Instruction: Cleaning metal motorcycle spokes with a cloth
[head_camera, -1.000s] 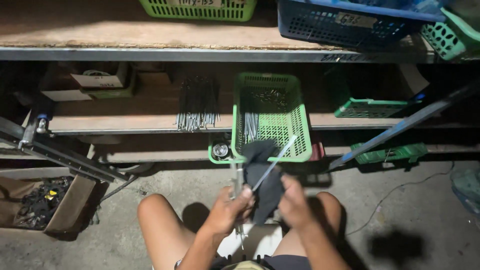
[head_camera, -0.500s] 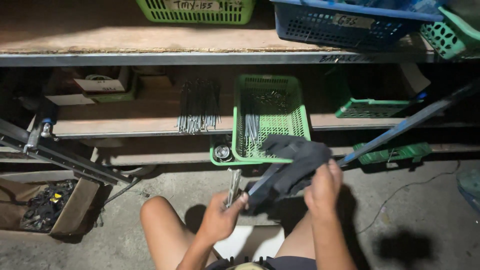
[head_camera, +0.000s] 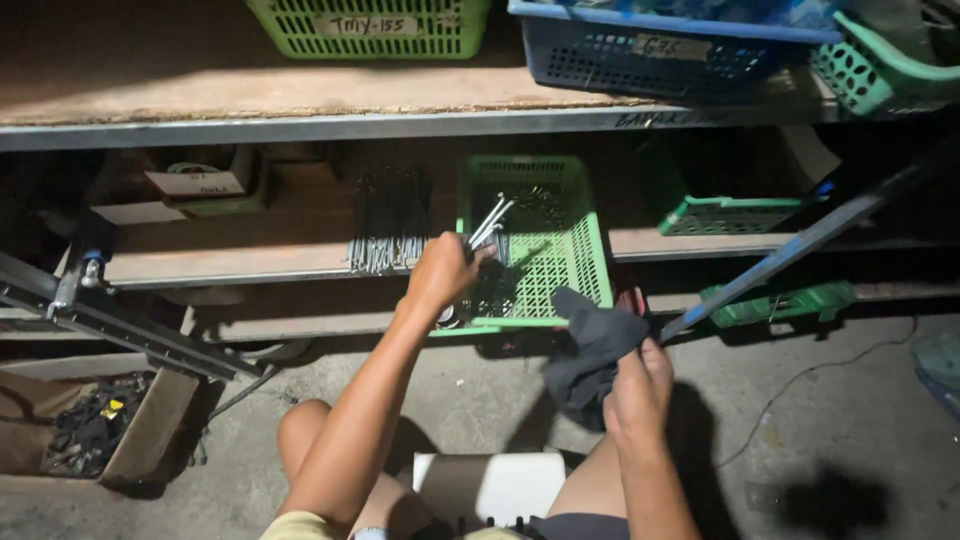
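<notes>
The left hand (head_camera: 443, 268) is reaching forward to the lower shelf (head_camera: 250, 262) and is clenching a bundle of thin metal rods (head_camera: 488, 220); the rods are projecting up and to the right from the fist, over the near left corner of the green mesh basket (head_camera: 570, 260); the basket is sitting on that shelf with its front edge overhanging; what appear to be further small metal parts are lying inside it, though the dim light is making them hard to identify. The right hand (head_camera: 635, 392) is staying low, near the right knee, and is grasping a dark grey cloth (head_camera: 592, 352); the cloth is hanging bunched above the fingers, just in front of the basket. A row of similar rods (head_camera: 388, 232) is lying on the shelf just left of the basket; a cardboard box (head_camera: 95, 425) holding dark parts is standing on the floor at far left; a blue bar (head_camera: 800, 240) is leaning diagonally at right.
</notes>
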